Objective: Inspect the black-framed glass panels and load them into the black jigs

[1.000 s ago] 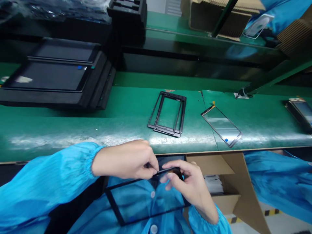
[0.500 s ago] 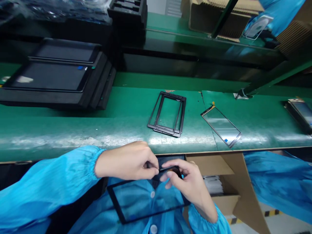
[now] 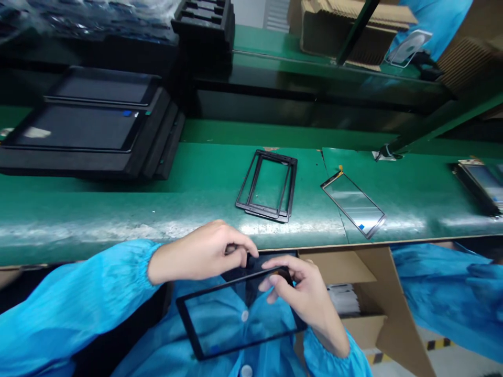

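A clear glass panel with a black border (image 3: 220,319) is held low over my lap, below the green bench edge. My right hand (image 3: 304,301) grips its far right corner, thumb on top and fingers beneath. My left hand (image 3: 200,256) pinches at the panel's top edge beside the right thumb; what sits between those fingertips is too small to make out. On the bench lie stacked black frames (image 3: 267,186) and another glass panel (image 3: 353,203) with a blue tab.
Black trays holding dark screens (image 3: 78,128) are stacked at the left of the green bench (image 3: 118,209). A device (image 3: 479,183) lies at the far right. A cardboard box (image 3: 365,293) stands under the bench. Another person's blue sleeve (image 3: 448,293) is at the right.
My left hand has lifted slightly and pulled a little left along the panel's top edge. The panel has tilted up a bit. The right hand keeps its grip.
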A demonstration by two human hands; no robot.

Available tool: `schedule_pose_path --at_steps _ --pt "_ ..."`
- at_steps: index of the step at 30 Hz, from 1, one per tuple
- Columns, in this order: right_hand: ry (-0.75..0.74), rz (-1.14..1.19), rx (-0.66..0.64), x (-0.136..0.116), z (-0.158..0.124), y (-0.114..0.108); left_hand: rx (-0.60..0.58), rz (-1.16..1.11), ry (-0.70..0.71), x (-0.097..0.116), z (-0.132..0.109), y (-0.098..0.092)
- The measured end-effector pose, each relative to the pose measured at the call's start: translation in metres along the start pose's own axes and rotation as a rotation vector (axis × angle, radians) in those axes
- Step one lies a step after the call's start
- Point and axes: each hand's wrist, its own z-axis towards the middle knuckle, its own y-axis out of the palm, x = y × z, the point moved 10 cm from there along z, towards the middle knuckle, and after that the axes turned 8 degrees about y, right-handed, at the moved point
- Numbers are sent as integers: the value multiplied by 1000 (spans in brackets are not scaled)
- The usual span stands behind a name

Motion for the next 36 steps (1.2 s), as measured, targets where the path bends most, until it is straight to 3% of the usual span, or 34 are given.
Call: schedule_pose_path --at_steps 4,10,15,19,22,26,33,36 --pt "-20 15 27 -1 0 -11 282 142 -97 -17 -11 -33" --pt "-154 76 264 -22 -7 -53 502 19 -294 -47 -46 -68" --pt "-176 161 358 -27 -12 -67 645 51 -339 -58 -74 -93" --pt "-195 182 380 -28 -13 -67 692 106 -360 -55 -85 -101" --pt "-195 183 384 -28 -14 -66 665 96 -354 -51 -85 -102" --pt "-181 166 354 -25 -14 -64 514 116 -255 -31 -71 -91" --pt "-161 121 365 -21 -12 -57 132 302 52 25 -27 -25" --pt "-163 121 392 -23 -13 -51 71 308 126 34 -13 -7"
